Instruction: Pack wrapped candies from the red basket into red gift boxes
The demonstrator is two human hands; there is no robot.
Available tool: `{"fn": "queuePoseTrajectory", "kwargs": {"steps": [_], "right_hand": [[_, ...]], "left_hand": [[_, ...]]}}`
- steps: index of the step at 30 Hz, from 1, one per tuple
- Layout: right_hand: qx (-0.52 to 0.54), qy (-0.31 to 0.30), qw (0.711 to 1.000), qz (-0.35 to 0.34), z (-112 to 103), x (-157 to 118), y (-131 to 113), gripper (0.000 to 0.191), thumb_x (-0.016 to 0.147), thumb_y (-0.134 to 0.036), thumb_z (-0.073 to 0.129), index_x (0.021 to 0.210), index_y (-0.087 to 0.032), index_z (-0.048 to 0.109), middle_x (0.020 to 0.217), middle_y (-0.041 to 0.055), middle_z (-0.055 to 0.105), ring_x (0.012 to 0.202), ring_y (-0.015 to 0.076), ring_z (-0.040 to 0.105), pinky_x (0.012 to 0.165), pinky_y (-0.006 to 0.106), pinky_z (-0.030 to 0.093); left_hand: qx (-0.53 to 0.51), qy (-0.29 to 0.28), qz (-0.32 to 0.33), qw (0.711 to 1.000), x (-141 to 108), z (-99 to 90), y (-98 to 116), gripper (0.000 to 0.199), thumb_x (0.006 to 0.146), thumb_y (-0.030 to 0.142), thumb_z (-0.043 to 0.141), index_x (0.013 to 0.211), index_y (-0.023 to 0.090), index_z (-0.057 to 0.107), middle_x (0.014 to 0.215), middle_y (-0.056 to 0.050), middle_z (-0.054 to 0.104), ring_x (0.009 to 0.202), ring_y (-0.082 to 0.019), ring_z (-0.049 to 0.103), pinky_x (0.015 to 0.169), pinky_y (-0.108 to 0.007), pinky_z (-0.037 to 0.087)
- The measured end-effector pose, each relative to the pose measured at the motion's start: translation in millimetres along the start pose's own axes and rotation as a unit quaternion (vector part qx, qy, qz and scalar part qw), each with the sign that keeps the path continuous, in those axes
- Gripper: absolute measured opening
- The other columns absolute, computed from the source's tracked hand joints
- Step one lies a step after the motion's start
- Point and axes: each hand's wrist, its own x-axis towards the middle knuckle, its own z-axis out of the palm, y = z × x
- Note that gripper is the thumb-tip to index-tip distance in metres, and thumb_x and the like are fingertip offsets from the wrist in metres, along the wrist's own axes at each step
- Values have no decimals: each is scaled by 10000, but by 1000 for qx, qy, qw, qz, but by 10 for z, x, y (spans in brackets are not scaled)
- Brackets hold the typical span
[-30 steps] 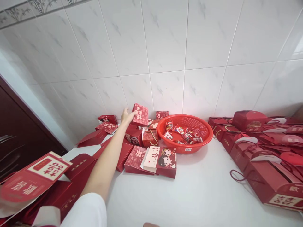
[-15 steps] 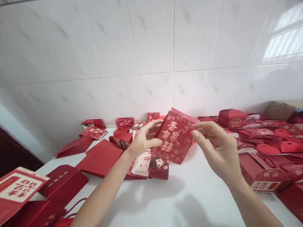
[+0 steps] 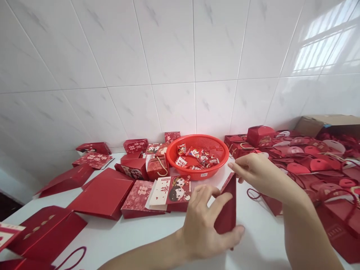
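My left hand (image 3: 206, 221) grips a small red gift box (image 3: 227, 210), its thumb on the near side and its fingers over the far side. The box is held upright, its narrow, plain side facing me. At the box's top edge is my right hand (image 3: 258, 176), with thumb and fingers pinched together; its fingertips partly hide that edge. Left of the box lie a printed box with cartoon faces (image 3: 178, 191) and a patterned red box (image 3: 142, 197). Beyond my hands stands a red plastic basket (image 3: 198, 174) with several wrapped sweets (image 3: 204, 157) in it.
Larger red boxes (image 3: 102, 191) cover the table's left side, and small patterned boxes (image 3: 135, 145) stand along the tiled wall (image 3: 174, 105). Many red gift boxes (image 3: 305, 163) crowd the right. A cardboard carton (image 3: 312, 125) stands at the back right.
The small red box has come down and nearer, and turned from its lettered face to its narrow side. Both hands moved with it. The basket of sweets now shows.
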Motion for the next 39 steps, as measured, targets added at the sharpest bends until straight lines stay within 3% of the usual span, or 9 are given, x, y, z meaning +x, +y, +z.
{"fn": "queuePoseTrajectory", "kwargs": {"steps": [4,8,15,19,22,25,27,31,39], "right_hand": [[30,-7,998,-49,-62,-1,2,508,949,-468,453,533,-210,314,503,-34,290,464,98,260,434,271,220],[85,-56,991,-90,-71,43,14,477,964,-491,473,590,-196,455,558,-33,355,497,99,306,448,258,246],[197,-181,953,-141,30,254,138,423,968,-500,513,768,-158,660,670,-9,537,620,113,454,573,240,372],[226,-209,939,-156,104,362,247,408,965,-483,531,828,-138,703,729,11,616,683,124,525,648,248,433],[222,-253,927,-164,138,403,327,387,956,-456,553,797,-131,689,734,12,621,695,120,528,671,248,439],[207,-324,910,-156,158,413,400,371,952,-435,551,794,-125,680,705,-3,585,654,105,496,633,233,409],[197,-350,904,-145,168,412,435,370,951,-436,537,797,-130,674,687,-15,551,626,99,465,598,226,380],[186,-320,918,-143,204,430,461,339,948,-429,523,779,-152,622,702,-20,518,642,104,443,592,223,361],[216,-342,904,-140,356,534,486,328,942,-432,544,758,-160,542,679,-30,448,616,94,401,552,219,336]], "left_hand": [[-72,-32,-4,997,26,-99,-117,505,863,345,602,1334,211,478,1154,-126,643,1068,-289,627,975,-495,481],[-66,-7,-72,995,154,-204,-302,300,903,264,582,1200,231,611,1311,-134,564,1248,-290,546,1035,-457,448],[-197,-47,-176,963,291,-301,-495,194,971,295,554,874,215,702,903,-39,675,880,-183,652,814,-309,523],[-138,4,-98,986,272,-315,-525,158,937,225,582,883,201,728,881,-46,653,809,-161,650,735,-278,526],[-135,-38,-41,989,246,-299,-520,178,908,209,579,861,198,750,842,-56,647,693,-143,617,638,-270,509],[-204,-135,-118,962,247,-264,-512,184,883,248,606,810,210,771,759,-46,666,640,-144,597,608,-272,492],[-274,-185,-213,920,268,-237,-526,165,856,285,651,781,210,777,742,-42,692,657,-155,609,616,-275,482],[-373,-202,-322,847,334,-211,-610,188,786,362,728,736,185,769,734,-39,699,661,-162,600,621,-279,454],[-323,-204,-324,866,346,-266,-787,154,758,315,745,814,173,771,823,-34,692,729,-152,577,680,-262,430]]}}
